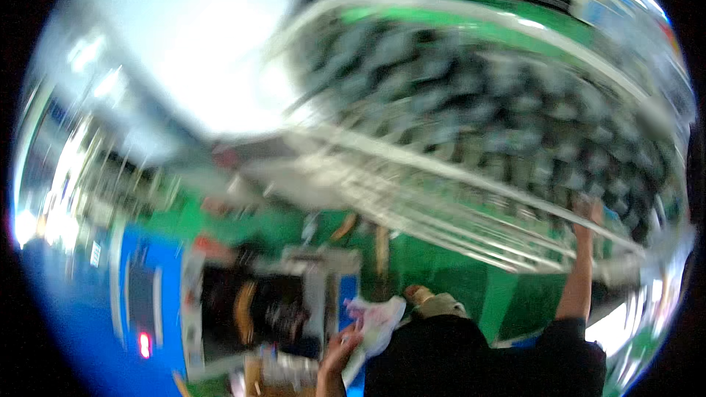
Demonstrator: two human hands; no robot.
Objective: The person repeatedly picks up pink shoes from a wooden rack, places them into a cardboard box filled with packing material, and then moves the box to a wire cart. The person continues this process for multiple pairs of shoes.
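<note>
Low in the picture, my left hand is closed on a crumpled white and pink cloth, which hangs beside my dark clothing. My right hand reaches out to the right, at the white rail of a large rack or cart. Motion smears its fingers, so whether they grip anything cannot be told. Beyond the rail lie many dark grey rounded parts, packed close together; their kind is too blurred to make out.
A bright white panel or lamp glare fills the upper left. Below stands a blue cabinet with a red lit display. Beside it is an open-topped box with dark contents. The floor is green, with pale rack bars above it.
</note>
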